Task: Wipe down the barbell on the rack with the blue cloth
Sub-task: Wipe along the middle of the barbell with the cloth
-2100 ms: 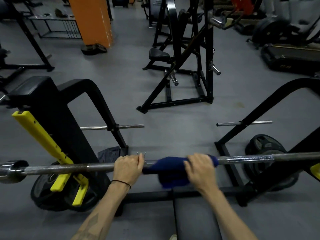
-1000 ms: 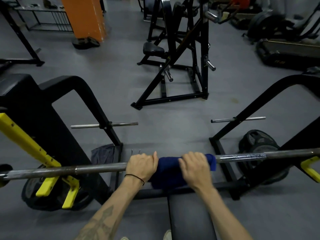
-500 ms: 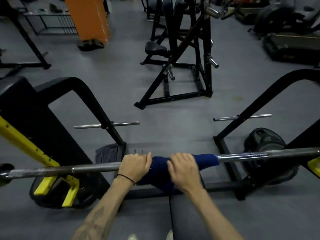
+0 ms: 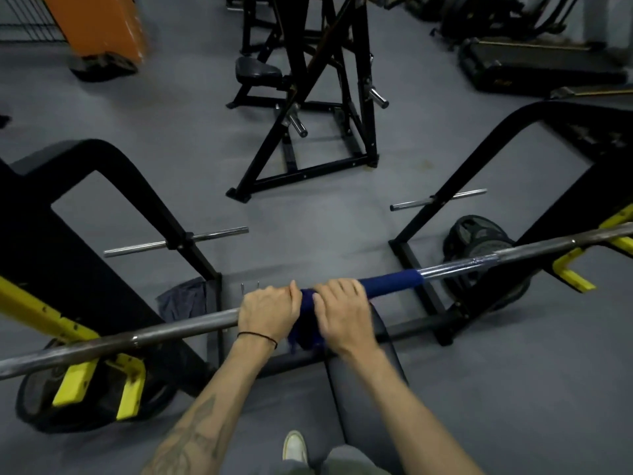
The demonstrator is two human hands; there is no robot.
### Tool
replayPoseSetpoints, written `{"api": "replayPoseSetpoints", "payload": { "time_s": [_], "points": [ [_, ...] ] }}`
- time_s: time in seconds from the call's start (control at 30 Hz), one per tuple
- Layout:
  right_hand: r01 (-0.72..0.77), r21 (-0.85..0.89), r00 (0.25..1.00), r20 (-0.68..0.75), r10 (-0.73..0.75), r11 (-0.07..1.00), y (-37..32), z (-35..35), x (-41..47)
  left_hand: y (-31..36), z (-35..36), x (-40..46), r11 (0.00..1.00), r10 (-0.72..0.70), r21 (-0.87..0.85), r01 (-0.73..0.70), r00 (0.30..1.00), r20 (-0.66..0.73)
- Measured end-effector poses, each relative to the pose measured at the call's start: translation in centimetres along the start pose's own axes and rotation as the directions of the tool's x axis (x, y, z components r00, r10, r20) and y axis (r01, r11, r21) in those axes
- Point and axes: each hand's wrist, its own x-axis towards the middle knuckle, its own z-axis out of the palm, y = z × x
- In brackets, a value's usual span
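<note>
Wiping the long steel barbell (image 4: 178, 329) on its black-and-yellow rack (image 4: 73, 332) goes best with the dark blue cloth (image 4: 390, 282) kept wrapped round the mid-shaft. The right hand (image 4: 342, 313) curls over cloth and bar together; the left hand (image 4: 269, 311) grips bare steel just beside it, steadying. Squeeze firmly, sliding evenly toward either unwiped end.

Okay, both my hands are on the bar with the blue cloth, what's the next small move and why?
Probably slide the right hand and the blue cloth along the barbell toward its bare right end, while the left hand steadies it.
</note>
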Motion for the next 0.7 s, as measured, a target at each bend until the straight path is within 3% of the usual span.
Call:
{"api": "replayPoseSetpoints", "payload": {
  "time_s": [0.07,0.17,0.23,0.27,0.4,0.53,0.63,0.7],
  "points": [
    [0.023,-0.084,1.0,-0.006,-0.024,0.996,4.5,-1.8,-0.1,-0.1,-0.1,-0.2,1.0,0.025,-0.005,-0.025,0.999,0.028],
    [-0.186,-0.172,0.982,-0.064,0.178,0.967,9.1,-3.7,-0.1,0.0,-0.3,-0.5,0.999,0.038,-0.004,-0.038,0.998,0.055],
    [-0.374,-0.182,0.926,-0.13,0.355,0.909,6.4,-2.6,0.2,0.3,-0.6,-0.3,0.999,0.029,0.023,-0.032,0.995,0.098],
    [-0.397,-0.155,0.915,-0.139,0.378,0.905,3.9,-1.5,0.3,0.5,-0.9,-0.2,0.999,0.009,0.032,-0.012,0.993,0.117],
    [-0.167,0.117,0.984,-0.047,0.173,0.979,-4.4,1.2,-0.6,0.4,-1.1,0.0,0.998,-0.065,-0.005,0.066,0.988,0.142],
    [0.021,-0.013,1.0,0.011,-0.021,1.0,0.9,-0.9,-0.4,0.1,-0.4,-0.3,0.999,0.022,0.036,-0.027,0.991,0.134],
    [-0.063,-0.136,0.997,-0.045,0.058,0.989,7.1,-3.1,-0.1,0.2,-0.7,-0.4,0.999,0.012,0.038,-0.016,0.995,0.099],
    [-0.197,-0.17,0.979,-0.087,0.184,0.965,8.9,-3.3,-0.1,0.5,-1.3,-0.5,0.999,-0.013,0.052,0.007,0.993,0.118]
  ]
}}
